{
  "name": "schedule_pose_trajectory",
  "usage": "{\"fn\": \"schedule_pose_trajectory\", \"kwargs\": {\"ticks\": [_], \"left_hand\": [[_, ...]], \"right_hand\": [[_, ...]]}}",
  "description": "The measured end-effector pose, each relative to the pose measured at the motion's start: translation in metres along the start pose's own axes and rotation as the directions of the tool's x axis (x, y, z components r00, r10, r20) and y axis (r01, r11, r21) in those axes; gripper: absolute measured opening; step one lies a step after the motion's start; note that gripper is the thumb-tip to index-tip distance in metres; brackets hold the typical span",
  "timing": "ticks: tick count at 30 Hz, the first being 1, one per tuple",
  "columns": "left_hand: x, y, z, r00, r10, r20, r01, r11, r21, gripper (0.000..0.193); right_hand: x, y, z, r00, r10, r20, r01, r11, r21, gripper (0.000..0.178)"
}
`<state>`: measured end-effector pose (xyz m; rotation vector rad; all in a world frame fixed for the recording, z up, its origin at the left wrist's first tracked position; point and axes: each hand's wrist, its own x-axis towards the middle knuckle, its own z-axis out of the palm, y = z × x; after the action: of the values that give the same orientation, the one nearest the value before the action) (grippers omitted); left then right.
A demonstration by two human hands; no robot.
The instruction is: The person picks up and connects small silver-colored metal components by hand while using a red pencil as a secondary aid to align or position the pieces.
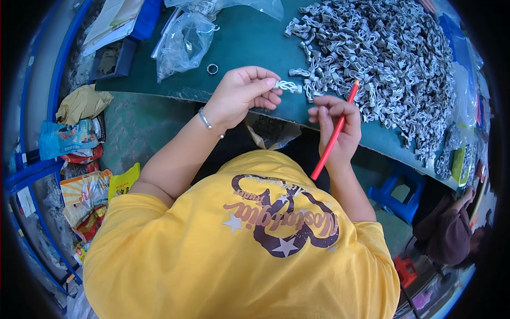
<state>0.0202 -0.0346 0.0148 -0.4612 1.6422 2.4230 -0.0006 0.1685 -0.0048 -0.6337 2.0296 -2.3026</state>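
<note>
Between the thumb and fingers of my left hand (pixel 247 91) is a small grey-white part with a ribbed end and twisted loops (pixel 288 86). It is held over the near edge of the green table (pixel 241 50). My right hand (pixel 340 127) is closed around a long red pencil-like stick (pixel 333 141), its pale tip pointing up and away. A large heap of similar small looped parts (pixel 377 58) covers the right side of the table, just beyond my right hand. A few loose ones lie at the heap's left edge.
On the table's left lie a clear plastic bag (pixel 186 45) and a metal ring (pixel 212 69). A blue bin with papers (pixel 125 21) stands at far left. Snack bags (pixel 87 196) fill a blue rack. A blue stool (pixel 398 192) and another person (pixel 449 228) are at right.
</note>
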Motion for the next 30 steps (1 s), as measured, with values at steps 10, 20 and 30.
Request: {"fn": "schedule_pose_trajectory", "kwargs": {"ticks": [10, 20, 30], "left_hand": [[-0.026, 0.001, 0.016, 0.977, 0.180, 0.111, -0.194, 0.973, 0.124, 0.021], [-0.029, -0.009, 0.015, 0.933, 0.310, 0.184, -0.340, 0.926, 0.162, 0.024], [-0.039, -0.020, 0.002, 0.949, 0.175, 0.262, -0.263, 0.898, 0.352, 0.020]], "right_hand": [[0.003, 0.000, 0.008, 0.983, 0.125, 0.132, -0.154, 0.957, 0.246, 0.020], [-0.001, -0.001, 0.004, 0.984, -0.162, 0.073, 0.154, 0.982, 0.110, 0.040], [-0.004, -0.007, 0.007, 0.947, -0.249, 0.203, 0.237, 0.968, 0.079, 0.041]]}}
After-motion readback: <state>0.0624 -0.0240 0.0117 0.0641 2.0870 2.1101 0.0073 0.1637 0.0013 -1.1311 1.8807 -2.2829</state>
